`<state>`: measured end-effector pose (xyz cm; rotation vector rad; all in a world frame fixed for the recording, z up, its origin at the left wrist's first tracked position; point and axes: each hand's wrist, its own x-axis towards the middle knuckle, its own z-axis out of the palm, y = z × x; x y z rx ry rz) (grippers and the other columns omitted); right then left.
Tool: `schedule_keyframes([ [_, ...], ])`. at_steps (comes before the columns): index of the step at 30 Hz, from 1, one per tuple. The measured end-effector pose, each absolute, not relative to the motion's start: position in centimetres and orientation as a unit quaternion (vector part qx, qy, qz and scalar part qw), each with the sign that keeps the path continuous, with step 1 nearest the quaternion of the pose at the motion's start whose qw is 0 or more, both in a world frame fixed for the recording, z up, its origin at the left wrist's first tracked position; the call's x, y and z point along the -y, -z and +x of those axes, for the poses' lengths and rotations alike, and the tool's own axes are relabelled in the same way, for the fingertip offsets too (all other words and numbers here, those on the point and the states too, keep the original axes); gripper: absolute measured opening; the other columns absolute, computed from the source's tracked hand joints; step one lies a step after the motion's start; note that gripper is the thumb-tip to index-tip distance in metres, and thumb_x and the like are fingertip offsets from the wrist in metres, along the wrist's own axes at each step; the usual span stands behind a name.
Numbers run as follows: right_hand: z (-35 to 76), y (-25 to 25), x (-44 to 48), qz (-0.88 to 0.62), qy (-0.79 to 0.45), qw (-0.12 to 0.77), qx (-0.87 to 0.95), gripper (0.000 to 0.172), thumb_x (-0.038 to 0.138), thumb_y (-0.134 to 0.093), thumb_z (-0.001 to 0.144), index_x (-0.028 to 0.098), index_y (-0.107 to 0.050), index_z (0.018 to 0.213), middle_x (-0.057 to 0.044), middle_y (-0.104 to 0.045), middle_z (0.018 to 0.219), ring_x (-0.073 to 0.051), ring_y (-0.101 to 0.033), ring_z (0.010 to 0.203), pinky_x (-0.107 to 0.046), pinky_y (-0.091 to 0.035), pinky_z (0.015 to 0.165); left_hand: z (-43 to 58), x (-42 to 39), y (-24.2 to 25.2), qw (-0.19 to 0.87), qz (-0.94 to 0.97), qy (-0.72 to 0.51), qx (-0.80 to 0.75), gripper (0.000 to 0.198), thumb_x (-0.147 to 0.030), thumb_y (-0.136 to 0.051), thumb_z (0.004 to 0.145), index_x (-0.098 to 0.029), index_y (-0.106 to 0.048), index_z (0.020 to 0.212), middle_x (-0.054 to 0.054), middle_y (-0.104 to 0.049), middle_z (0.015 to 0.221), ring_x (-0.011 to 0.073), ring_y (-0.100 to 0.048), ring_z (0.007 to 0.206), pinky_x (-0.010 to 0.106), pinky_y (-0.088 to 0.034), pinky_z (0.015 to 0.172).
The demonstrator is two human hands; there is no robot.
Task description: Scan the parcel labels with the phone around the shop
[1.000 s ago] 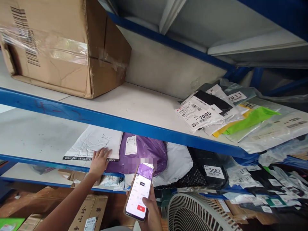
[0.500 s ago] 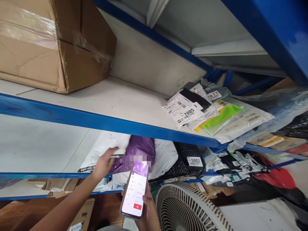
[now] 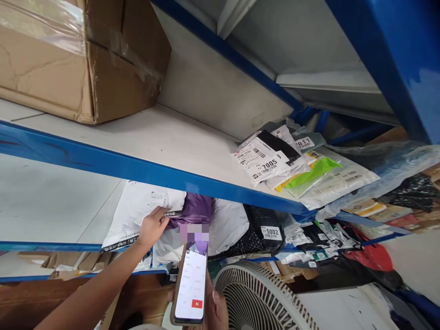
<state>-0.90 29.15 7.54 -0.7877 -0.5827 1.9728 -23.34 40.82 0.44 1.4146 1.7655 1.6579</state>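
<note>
My left hand [image 3: 153, 225] reaches onto the lower shelf and grips the right corner of a white mailer bag [image 3: 137, 211], its edge lifted off the purple parcel [image 3: 194, 211] beside it. My right hand [image 3: 216, 311] holds a phone [image 3: 190, 288] upright near the bottom of the view, its screen lit with a red button. A white bag [image 3: 228, 224] and a black parcel labelled 5002 [image 3: 266, 229] lie right of the purple one.
A large taped cardboard box [image 3: 75, 55] sits on the upper shelf [image 3: 103, 160]. Further right lies a stack of flat mailers, the top one labelled 7005 [image 3: 263, 162]. A white fan grille [image 3: 261, 298] stands below. More parcels crowd the right [image 3: 330, 238].
The view has swung right and down slightly. My left hand went from lying flat on the white mailer to gripping and lifting its corner. The phone has sunk lower in the view.
</note>
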Motion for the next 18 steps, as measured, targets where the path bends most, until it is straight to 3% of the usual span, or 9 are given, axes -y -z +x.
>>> schedule_keyframes([
  [4,-1.0,-7.5,-29.7,-0.278,-0.831,0.439,0.199,0.066,0.058,-0.075,0.062,0.024,-0.065,0.119,-0.015,-0.070,0.116,-0.032,-0.071,0.081,-0.037,-0.057,0.046,-24.6,-40.8,-1.1,0.196,0.292,-0.690,-0.633,0.026,-0.033,-0.057,0.069,-0.017,-0.068,0.086,0.004,-0.068,0.079,0.0195,-0.061,0.075,0.028,-0.047,0.068],
  [8,-1.7,-8.3,-31.3,-0.294,-0.819,0.440,0.221,0.065,0.062,-0.066,0.073,0.015,-0.065,0.118,-0.019,-0.071,0.111,-0.029,-0.071,0.085,-0.019,-0.044,0.033,-25.7,-40.6,-1.7,0.264,0.142,-0.770,-0.563,0.026,-0.035,-0.065,0.060,-0.016,-0.065,0.079,-0.004,-0.057,0.062,0.0119,-0.052,0.058,0.023,-0.042,0.055],
  [13,-3.9,-9.8,-35.0,-0.365,-0.748,0.456,0.317,0.067,0.067,-0.052,0.083,0.011,-0.064,0.117,-0.017,-0.075,0.092,-0.021,-0.070,0.063,-0.017,-0.042,0.032,-27.4,-40.8,-3.9,0.303,0.019,-0.824,-0.479,0.025,-0.025,-0.067,0.048,-0.018,-0.058,0.070,-0.006,-0.056,0.058,0.0099,-0.050,0.053,0.023,-0.043,0.052],
  [18,-5.5,-11.1,-39.1,-0.372,-0.694,0.473,0.396,0.059,0.063,-0.042,0.090,0.019,-0.053,0.127,-0.014,-0.071,0.113,-0.028,-0.072,0.087,-0.018,-0.044,0.031,-29.3,-41.3,-5.1,0.295,-0.051,-0.842,-0.449,0.019,-0.013,-0.058,0.052,-0.017,-0.055,0.070,-0.007,-0.055,0.058,0.0085,-0.050,0.054,0.023,-0.044,0.054],
])
